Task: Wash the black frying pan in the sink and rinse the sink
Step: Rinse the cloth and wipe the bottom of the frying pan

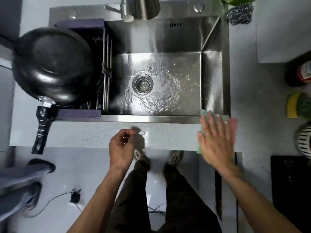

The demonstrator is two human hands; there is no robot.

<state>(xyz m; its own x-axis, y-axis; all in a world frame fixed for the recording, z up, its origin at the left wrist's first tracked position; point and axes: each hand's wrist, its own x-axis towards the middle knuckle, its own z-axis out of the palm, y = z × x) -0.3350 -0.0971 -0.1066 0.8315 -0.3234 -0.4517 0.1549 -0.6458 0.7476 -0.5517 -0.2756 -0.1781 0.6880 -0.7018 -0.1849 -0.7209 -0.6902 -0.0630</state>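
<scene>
As it lies upturned and wet on the rack, pan: likely heavy, rigid, slippery, best taken by handle; left hand loosely curled, empty; right hand flat on cloth.

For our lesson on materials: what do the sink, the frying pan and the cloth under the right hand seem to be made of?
Sink: likely stainless steel, brushed grey with dull reflections.
Frying pan: dark metal, probably coated; glossy black with bright highlights. Its handle looks like black plastic.
Cloth: soft fabric, maybe microfibre; matte, green and pink, lying flat under the right hand.
</scene>
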